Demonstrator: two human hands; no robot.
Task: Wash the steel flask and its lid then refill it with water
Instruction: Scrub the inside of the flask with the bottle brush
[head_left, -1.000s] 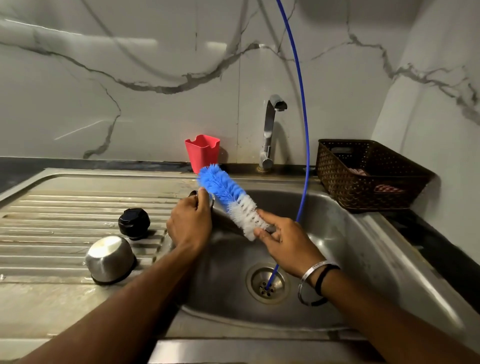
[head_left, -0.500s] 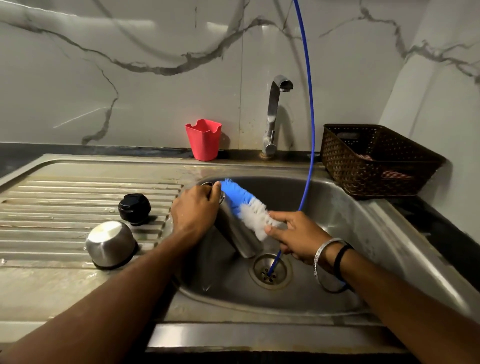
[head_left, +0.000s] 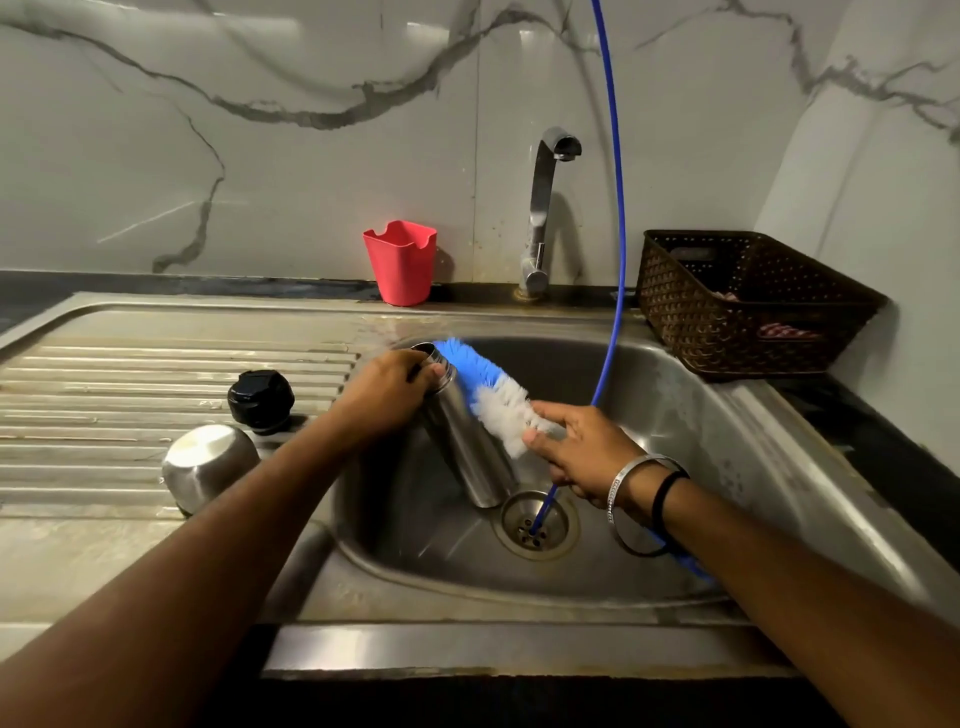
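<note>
The steel flask (head_left: 470, 447) leans in the sink basin (head_left: 701, 431), its open mouth up and to the left, its base near the drain. My left hand (head_left: 387, 392) grips the flask just below its mouth. My right hand (head_left: 576, 452) holds a bottle brush (head_left: 485, 387) with blue and white bristles by its handle; the bristles lie along the outside of the flask's neck. The black inner stopper (head_left: 261, 400) and the steel cap (head_left: 208, 465), upside down, sit on the ribbed drainboard to the left.
A tap (head_left: 543, 208) stands behind the basin, no water running. A thin blue hose (head_left: 615, 208) hangs down into the drain (head_left: 537, 525). A red plastic cup (head_left: 400, 262) stands at the back; a brown woven basket (head_left: 748, 301) sits at the right.
The brush has come down from above the basin onto the flask's neck. The flask now leans lower in the basin with more of its body showing.
</note>
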